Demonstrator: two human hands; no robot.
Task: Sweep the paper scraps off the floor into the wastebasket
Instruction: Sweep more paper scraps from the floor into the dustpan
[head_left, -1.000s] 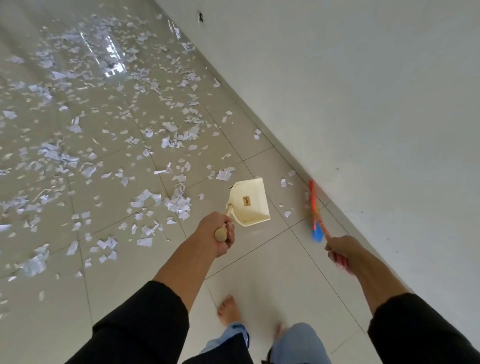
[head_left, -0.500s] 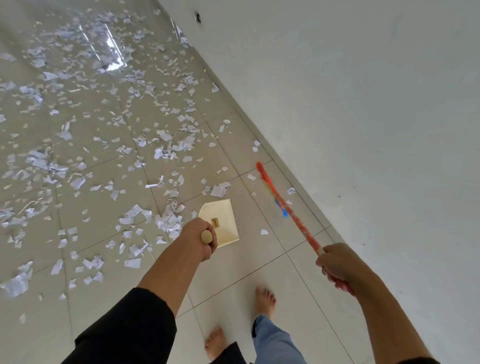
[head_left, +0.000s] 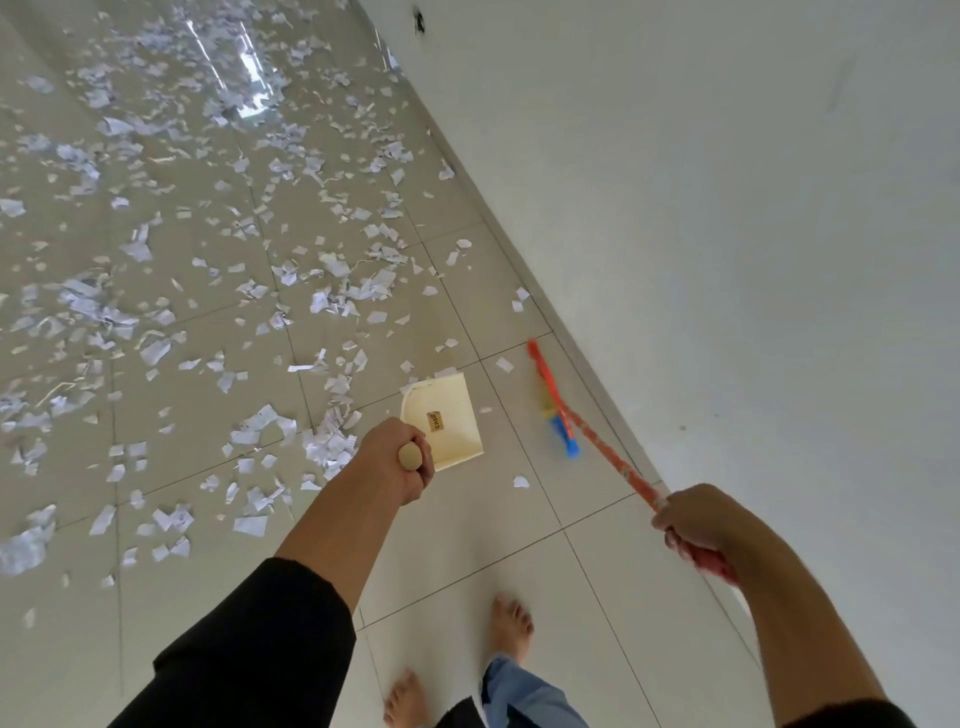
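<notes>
Torn white paper scraps (head_left: 332, 441) litter the beige tiled floor (head_left: 519, 561), thick to the left and far ahead. My left hand (head_left: 400, 462) grips the wooden handle end of a cream dustpan (head_left: 447, 421), whose pan sits low by the nearest scraps. My right hand (head_left: 696, 525) is closed on the red handle of a broom (head_left: 587, 431). Its red, yellow and blue head reaches toward the base of the wall. A few single scraps (head_left: 521, 481) lie around the pan. No wastebasket is in view.
A white wall (head_left: 727, 234) runs diagonally along the right, meeting the floor at a grey skirting line. My bare feet (head_left: 511, 623) stand on the tiles below the dustpan. A small dark outlet (head_left: 418, 23) sits on the wall far ahead.
The broom head has swung from the floor ahead back toward the wall. The dustpan has stayed by the scrap pile. I have stepped forward and my feet have shifted.
</notes>
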